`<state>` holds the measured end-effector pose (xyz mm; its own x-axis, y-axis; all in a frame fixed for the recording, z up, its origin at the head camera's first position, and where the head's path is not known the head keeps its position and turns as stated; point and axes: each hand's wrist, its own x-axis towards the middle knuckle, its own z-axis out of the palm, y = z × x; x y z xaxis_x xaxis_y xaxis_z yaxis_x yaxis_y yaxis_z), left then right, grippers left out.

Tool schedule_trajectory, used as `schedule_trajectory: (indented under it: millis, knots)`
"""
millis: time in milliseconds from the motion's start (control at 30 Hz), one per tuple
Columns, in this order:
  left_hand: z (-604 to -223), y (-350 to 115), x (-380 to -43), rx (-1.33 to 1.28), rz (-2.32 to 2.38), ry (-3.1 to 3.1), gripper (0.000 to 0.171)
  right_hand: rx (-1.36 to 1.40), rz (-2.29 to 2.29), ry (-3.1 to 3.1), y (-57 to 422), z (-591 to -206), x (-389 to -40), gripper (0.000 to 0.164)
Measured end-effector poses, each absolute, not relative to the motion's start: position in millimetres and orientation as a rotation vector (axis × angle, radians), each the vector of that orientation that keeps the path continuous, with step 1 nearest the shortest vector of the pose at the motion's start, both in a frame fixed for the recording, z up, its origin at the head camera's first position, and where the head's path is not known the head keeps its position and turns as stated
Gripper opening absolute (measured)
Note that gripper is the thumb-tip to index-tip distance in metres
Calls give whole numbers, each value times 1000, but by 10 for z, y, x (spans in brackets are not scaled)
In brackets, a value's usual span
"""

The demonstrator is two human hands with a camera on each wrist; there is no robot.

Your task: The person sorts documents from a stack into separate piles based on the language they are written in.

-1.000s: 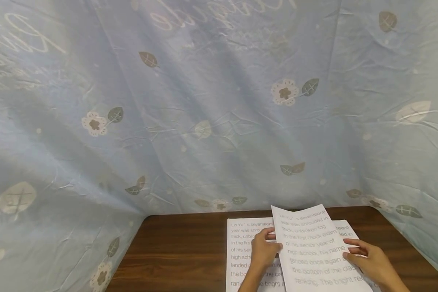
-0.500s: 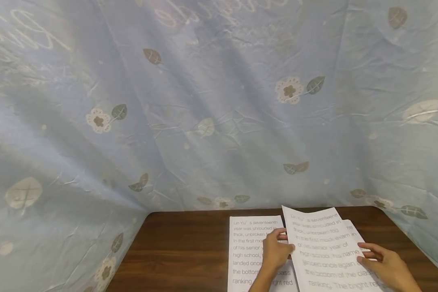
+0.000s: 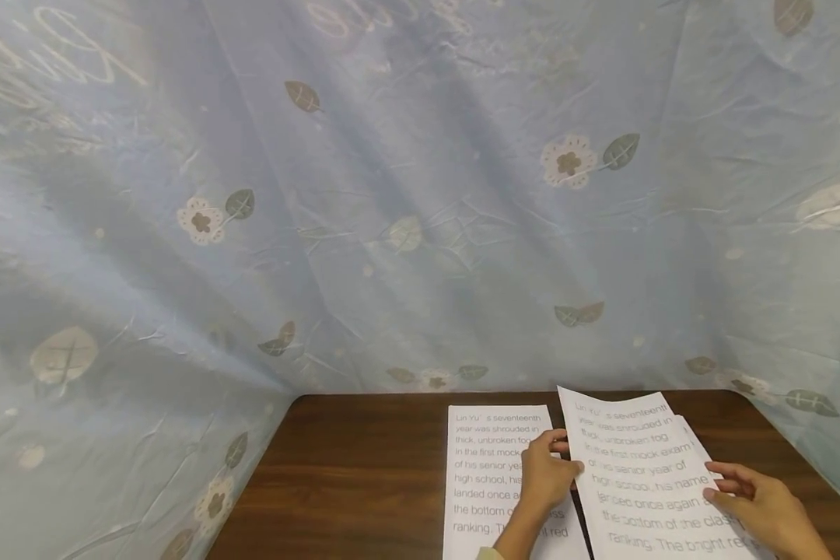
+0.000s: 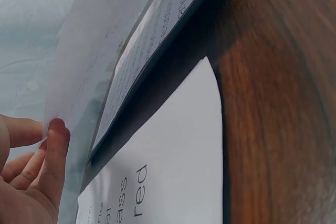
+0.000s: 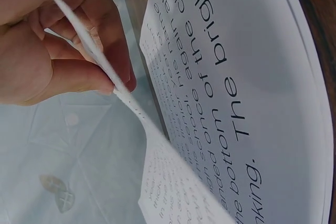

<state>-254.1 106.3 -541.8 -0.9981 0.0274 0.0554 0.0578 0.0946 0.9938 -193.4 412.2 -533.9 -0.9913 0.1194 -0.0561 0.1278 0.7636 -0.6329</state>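
Observation:
A printed sheet of paper (image 3: pixel 630 482) is raised and slightly bowed between both hands. My left hand (image 3: pixel 547 474) pinches its left edge between thumb and fingers, as the left wrist view shows at the fingertips (image 4: pixel 56 129). At the right edge, my right hand (image 3: pixel 763 502) grips the same sheet; in the right wrist view the thumb and fingers meet on the paper (image 5: pixel 173 166). Below it lies a right-hand paper pile (image 5: pixel 278 98), mostly covered in the head view. Another printed pile (image 3: pixel 486 467) lies on the left, partly behind my left hand and forearm.
The papers rest on a dark brown wooden table (image 3: pixel 364 467). A pale blue curtain (image 3: pixel 420 295) printed with leaves and flowers hangs behind the table and along its sides. A narrow gap separates the two piles.
Both hands have carried the raised sheet to the right, off the left pile and over the right one. More of the left pile's print shows now. The head view has shifted slightly.

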Motion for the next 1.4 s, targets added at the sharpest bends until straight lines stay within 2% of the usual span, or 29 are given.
schedule_trajectory:
  millis: [633, 833, 1067, 1400]
  knots:
    - [-5458, 1228, -2514, -90, -2092, -2339, 55, 290, -1048, 2844, 4284, -5374, -1888, 80]
    - [-5474, 1292, -2511, -88, -2102, -2319, 56, 293, -1033, 2855, 4316, -5397, -1887, 80]
    - [-5533, 1367, -2488, -102, -2042, -2346, 55, 261, -957, 2908, 4379, -5420, -1826, 72]
    - [-5555, 1481, -2480, -71, -2056, -2348, 57, 317, -1012, 2872, 4437, -5452, -1817, 77]
